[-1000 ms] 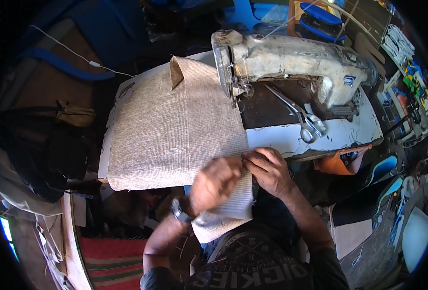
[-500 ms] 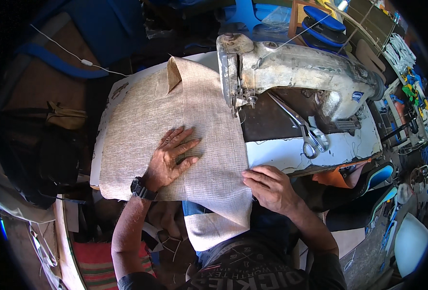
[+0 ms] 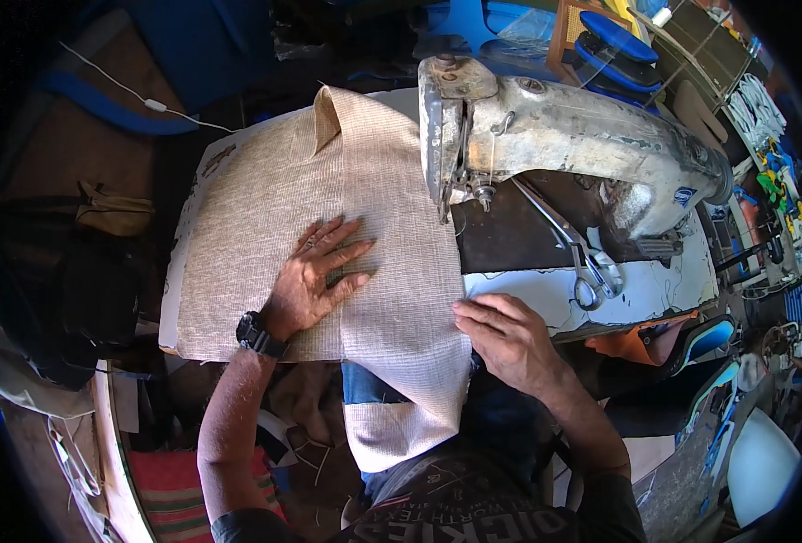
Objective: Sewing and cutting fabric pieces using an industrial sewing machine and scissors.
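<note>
A beige woven fabric (image 3: 247,217) lies over the left part of the sewing table, with a folded flap at its far edge and a near end hanging down over my lap. My left hand (image 3: 315,276), wearing a dark wristwatch, rests flat on it with fingers spread. At the fabric's right edge, my right hand (image 3: 514,344) pinches the cloth between thumb and fingers. The worn, pale sewing machine (image 3: 582,127) stands beyond, its needle area just beside the fabric's right edge. Metal scissors (image 3: 574,249) lie under the machine's arm, on the right.
The white, chipped tabletop (image 3: 527,290) shows right of the fabric. An orange item (image 3: 640,342) sits below the table's right edge. Cords and tools crowd the far right, by a white rounded object (image 3: 763,466). A red striped cloth (image 3: 188,489) lies lower left.
The whole view has shifted a little, so the machine and scissors appear slightly farther right. Both hands keep nearly the same places on the fabric.
</note>
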`<state>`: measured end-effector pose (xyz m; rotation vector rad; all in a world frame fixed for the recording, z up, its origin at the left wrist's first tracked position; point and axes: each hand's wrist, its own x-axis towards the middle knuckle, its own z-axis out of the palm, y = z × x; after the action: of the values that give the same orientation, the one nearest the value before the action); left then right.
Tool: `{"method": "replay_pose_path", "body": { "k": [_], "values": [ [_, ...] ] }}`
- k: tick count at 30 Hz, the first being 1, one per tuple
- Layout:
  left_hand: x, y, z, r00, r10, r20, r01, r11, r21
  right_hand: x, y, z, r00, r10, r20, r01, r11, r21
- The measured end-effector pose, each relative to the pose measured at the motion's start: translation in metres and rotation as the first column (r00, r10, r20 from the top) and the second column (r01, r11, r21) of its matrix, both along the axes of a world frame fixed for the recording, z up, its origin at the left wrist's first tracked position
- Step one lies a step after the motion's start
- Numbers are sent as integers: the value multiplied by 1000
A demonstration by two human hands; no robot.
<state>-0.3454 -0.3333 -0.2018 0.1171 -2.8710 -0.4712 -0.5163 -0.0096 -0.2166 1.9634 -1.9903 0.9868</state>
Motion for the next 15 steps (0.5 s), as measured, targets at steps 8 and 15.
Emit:
{"method": "replay_pose_path", "body": {
  "k": [8,15],
  "values": [
    [-23,-29,-7,999,-24,-34,24,1000,-12,-19,-23,7,999,-38,22,37,997,71],
    [-42,-50,-12,998,-14,-54,13,1000,-14,-36,-39,4,996,-57,64,50,992,117]
  ]
}}
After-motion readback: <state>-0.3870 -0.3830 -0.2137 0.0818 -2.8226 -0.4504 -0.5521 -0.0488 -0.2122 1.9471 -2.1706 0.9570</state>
